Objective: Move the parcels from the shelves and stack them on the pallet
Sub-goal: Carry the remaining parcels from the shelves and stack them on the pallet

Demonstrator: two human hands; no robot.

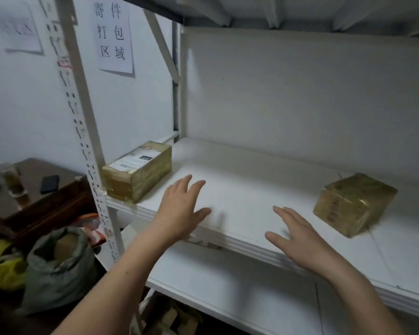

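Both grips are wide open and hold nothing. The left hand (182,209) hovers over the shelf (252,187), fingers spread, just right of the labelled parcel (137,170) at the shelf's left front corner. The right hand (298,235), also spread, is near the second parcel (353,204), which lies askew farther right. The pallet is out of view. Glossy tape may slip in a one-handed grasp, and a nudge could push the corner parcel off the edge.
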